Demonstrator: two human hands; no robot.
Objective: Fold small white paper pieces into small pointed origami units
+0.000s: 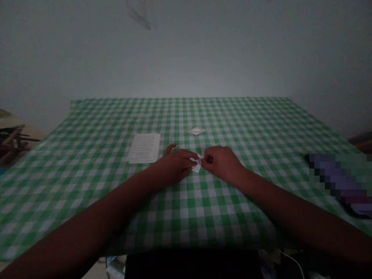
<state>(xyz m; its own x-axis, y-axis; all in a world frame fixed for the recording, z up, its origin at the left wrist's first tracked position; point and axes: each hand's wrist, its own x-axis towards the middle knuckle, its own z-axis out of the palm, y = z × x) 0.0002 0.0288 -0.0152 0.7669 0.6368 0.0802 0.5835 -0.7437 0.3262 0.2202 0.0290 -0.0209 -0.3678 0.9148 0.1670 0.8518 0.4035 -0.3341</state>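
Printed paper slip (196,167) looks part-folded: right hand (219,161) pinches its edge, left hand (176,164) steadies it, fingers apart. Diamond-shaped paper (196,131) beyond seems finished; stacked printed sheets (143,148) lie unfolded.

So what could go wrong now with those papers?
The small printed paper might tear or crease crookedly if the right hand, which seems to pinch its edge, pulls while the left hand is on it. The printed sheets lie uneven, close to the left hand, so a sideways bump could scatter them. It's also dim, so the paper's edges may be hard to see.
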